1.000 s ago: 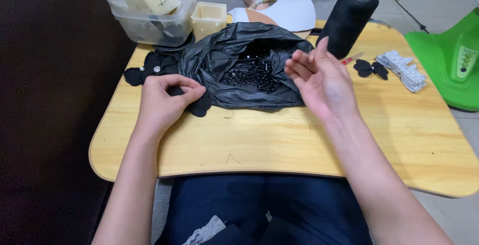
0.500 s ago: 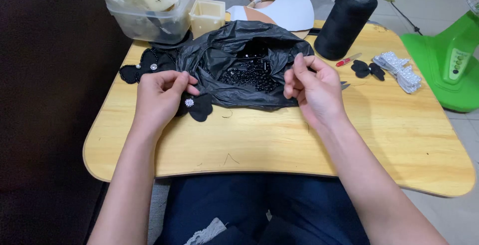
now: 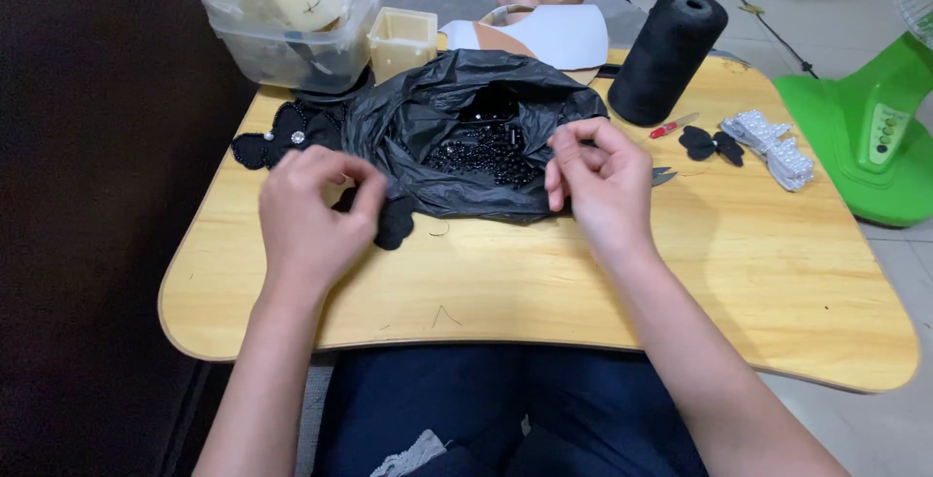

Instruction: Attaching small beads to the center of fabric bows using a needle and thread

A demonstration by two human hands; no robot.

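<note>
Bare wood of the lap table (image 3: pixel 544 292) lies open from 4 to 8 o'clock; the black bag (image 3: pixel 466 137), thread cone (image 3: pixel 667 54) and plastic tub (image 3: pixel 292 35) crowd 10 to 2.

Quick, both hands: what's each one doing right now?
Left hand: closed on a black fabric flower.
Right hand: fingers pinched together; contents cannot be told.
</note>
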